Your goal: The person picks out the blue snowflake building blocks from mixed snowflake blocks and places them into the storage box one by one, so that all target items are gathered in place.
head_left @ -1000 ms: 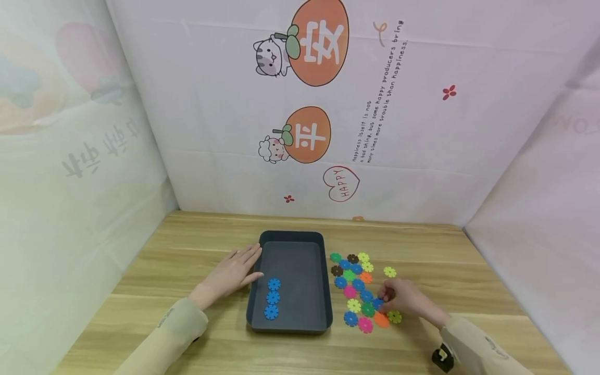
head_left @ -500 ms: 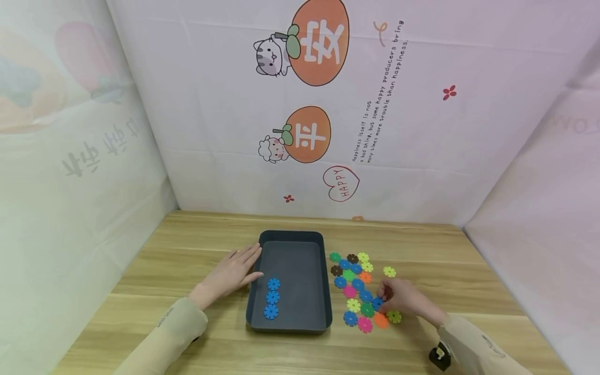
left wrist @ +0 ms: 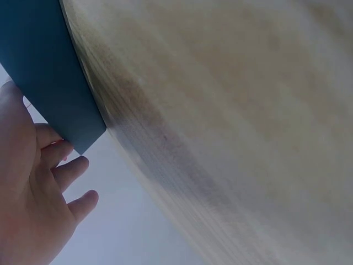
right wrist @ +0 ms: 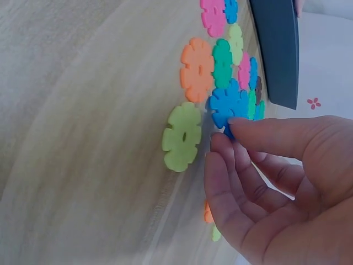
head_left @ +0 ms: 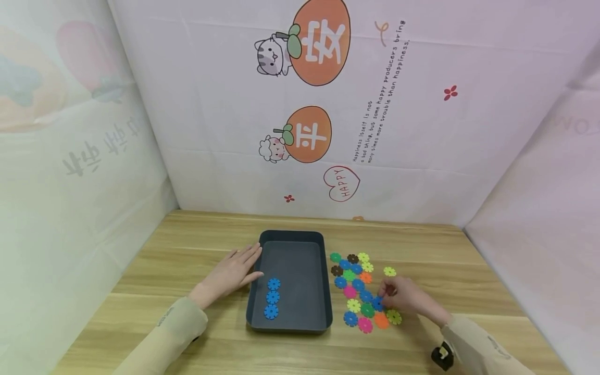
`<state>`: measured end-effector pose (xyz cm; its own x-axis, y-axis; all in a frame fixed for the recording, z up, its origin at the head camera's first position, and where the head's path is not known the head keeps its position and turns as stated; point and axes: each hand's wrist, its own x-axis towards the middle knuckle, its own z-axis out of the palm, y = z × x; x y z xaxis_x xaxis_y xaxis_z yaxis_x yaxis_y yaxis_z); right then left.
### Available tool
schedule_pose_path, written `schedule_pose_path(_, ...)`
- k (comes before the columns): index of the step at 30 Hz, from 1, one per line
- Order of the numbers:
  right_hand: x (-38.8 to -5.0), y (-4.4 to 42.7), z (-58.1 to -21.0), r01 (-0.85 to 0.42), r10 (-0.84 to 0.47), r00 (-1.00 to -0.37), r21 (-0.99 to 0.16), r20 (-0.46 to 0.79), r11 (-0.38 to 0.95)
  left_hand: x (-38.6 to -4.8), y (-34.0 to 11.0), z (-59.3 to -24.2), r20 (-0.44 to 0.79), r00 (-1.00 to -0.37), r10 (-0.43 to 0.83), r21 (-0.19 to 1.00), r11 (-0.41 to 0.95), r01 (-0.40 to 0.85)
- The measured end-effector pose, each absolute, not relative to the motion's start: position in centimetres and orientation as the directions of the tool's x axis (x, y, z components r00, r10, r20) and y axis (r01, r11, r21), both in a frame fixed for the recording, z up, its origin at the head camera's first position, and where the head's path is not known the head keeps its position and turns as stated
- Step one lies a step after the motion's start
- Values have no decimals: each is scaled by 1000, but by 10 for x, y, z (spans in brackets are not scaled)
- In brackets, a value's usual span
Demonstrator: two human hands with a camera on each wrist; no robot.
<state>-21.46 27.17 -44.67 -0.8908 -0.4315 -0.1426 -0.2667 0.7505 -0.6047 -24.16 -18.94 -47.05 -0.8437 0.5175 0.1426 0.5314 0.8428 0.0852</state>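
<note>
left grip [left wrist: 33, 190]: left edge, fingers spread at tray's edge | dark tray [left wrist: 49, 74]: slanting across upper left | wood-grain table [left wrist: 237, 105]: fills right | white backdrop [left wrist: 124, 204]: between grip and table

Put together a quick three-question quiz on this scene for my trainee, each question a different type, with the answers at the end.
1. Count: how many blue discs lie in the tray?
2. Multiple choice: what colour is the pinched disc in the right hand's grip? A) pink B) blue C) brown
3. True or false: the left hand is also pinching a disc.

Key:
1. Three, in a line.
2. B, blue.
3. False; it holds no disc and rests against the side of the tray.
</note>
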Motion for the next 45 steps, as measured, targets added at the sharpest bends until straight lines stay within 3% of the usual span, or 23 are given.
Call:
schedule_pose_path(11,-229,267,-430,-349,-477,-877,-612,-54,710,-242,-189,-471,164,-837,521,77,840,538)
schedule_pose_path(17,-237,249,-420,-292,-434,-896,-606,-98,740,-242,-189,-470,171,-835,523,73,839,540)
schedule_pose_path(28,-259,192,-404,-339,-510,-856,-654,-84,676,-243,-188,-470,165,-835,524,77,838,541)
schedule_pose_path(45,-285,102,-412,-337,-544,-833,-687,-101,644,-244,-191,-474,143,-844,517,70,845,529)
